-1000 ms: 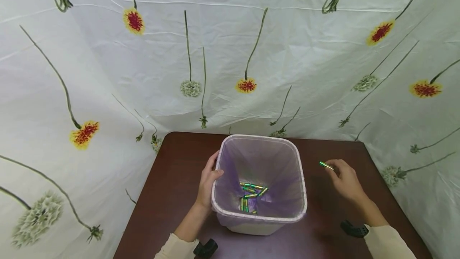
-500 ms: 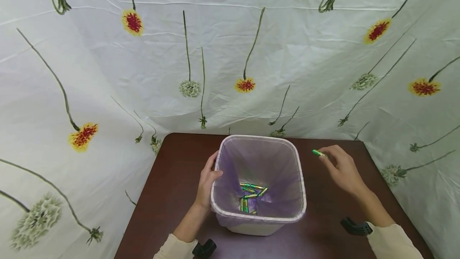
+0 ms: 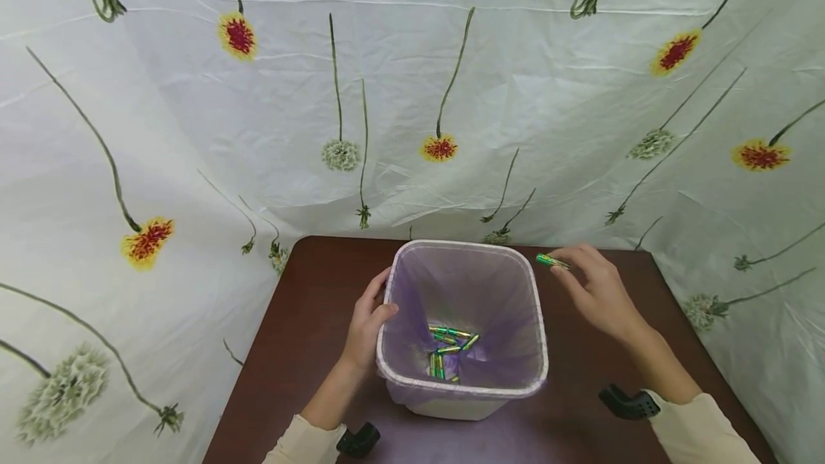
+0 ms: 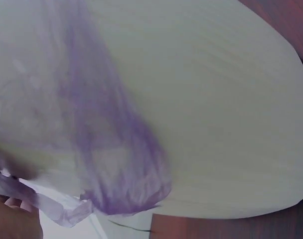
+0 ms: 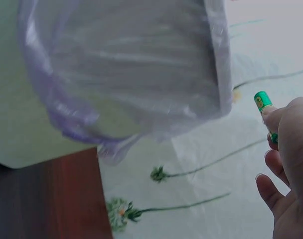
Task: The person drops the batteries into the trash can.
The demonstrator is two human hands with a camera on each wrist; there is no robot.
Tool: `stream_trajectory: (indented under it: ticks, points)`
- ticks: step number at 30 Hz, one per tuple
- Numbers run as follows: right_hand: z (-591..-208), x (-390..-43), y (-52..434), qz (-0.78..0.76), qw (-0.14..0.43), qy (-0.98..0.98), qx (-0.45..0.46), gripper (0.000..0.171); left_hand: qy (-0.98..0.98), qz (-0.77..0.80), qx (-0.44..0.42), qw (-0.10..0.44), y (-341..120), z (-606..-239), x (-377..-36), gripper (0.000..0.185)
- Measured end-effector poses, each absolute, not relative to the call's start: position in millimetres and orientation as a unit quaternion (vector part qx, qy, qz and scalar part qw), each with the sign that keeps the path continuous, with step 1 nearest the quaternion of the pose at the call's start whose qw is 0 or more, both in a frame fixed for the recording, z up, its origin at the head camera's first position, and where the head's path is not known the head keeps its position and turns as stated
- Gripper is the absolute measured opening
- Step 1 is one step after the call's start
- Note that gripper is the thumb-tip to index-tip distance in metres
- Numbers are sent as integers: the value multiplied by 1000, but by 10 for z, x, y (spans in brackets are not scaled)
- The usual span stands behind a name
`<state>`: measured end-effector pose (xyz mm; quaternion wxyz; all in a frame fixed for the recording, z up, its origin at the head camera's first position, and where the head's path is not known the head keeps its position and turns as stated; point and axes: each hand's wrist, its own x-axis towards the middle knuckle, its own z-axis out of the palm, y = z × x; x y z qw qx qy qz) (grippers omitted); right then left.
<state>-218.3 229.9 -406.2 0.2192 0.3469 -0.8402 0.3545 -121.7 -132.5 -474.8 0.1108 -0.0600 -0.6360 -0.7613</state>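
Observation:
A white bin [image 3: 412,285] lined with a purple bag stands on the dark brown table [image 3: 303,335]. Several green batteries [image 3: 451,349] lie at its bottom. My left hand [image 3: 367,321] grips the bin's left rim, thumb over the edge. My right hand [image 3: 596,288] pinches one green battery [image 3: 551,261] just beside the bin's far right corner, above rim height. The right wrist view shows that battery's tip [image 5: 262,100] at my fingers [image 5: 286,129], with the bin's bagged rim [image 5: 219,59] to the left. In the left wrist view the bin wall [image 4: 216,114] and purple bag [image 4: 121,169] fill the frame.
A white cloth printed with flowers [image 3: 441,149] hangs close behind and to both sides of the table. Bare table surface lies left and right of the bin. Black wrist camera mounts [image 3: 621,403] show at both sleeves.
My right hand has carried the battery up and leftward, from over the table's right side to the bin's far right corner. The left hand and bin have stayed put.

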Motion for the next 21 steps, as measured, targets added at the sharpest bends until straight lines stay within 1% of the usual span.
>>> stream_trajectory:
  ticks: [4,11,17,21]
  points:
    - [-3955,-2171,2203,351,216,-835,365,28,-648,-752,-68,103,-1364,-4726,-1223,66]
    - [-3788,-2153,1982,342,184,-827,407,28,-671,-732,-76,90,-1445,-4673,-1240,67]
    - [-3737,-2176,1820,340,171,-812,442,28,-680,-726,-74,70,-1472,-4639,-1238,69]
    - [-3732,-2206,1732,336,163,-810,453,25,-689,-716,-85,77,-1488,-4640,-1243,69]
